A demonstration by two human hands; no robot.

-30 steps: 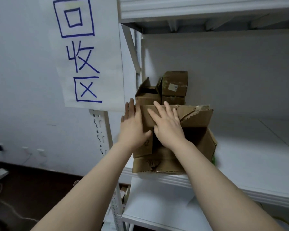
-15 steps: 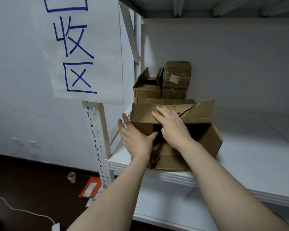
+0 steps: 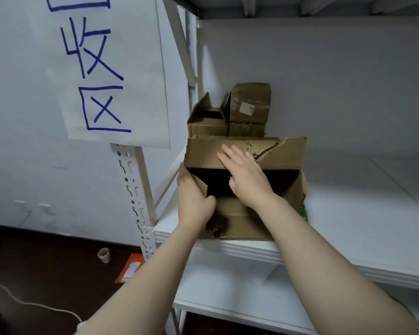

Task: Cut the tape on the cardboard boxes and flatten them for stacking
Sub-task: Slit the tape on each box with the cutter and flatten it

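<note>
One open box (image 3: 242,221) fronts two smaller boxes (image 3: 249,102).

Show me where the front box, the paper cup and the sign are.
front box (image 3: 203,153): head view, on its raised top flap.
paper cup (image 3: 104,255): head view, on its side wall.
sign (image 3: 143,56): head view, on blank white paper.
</note>
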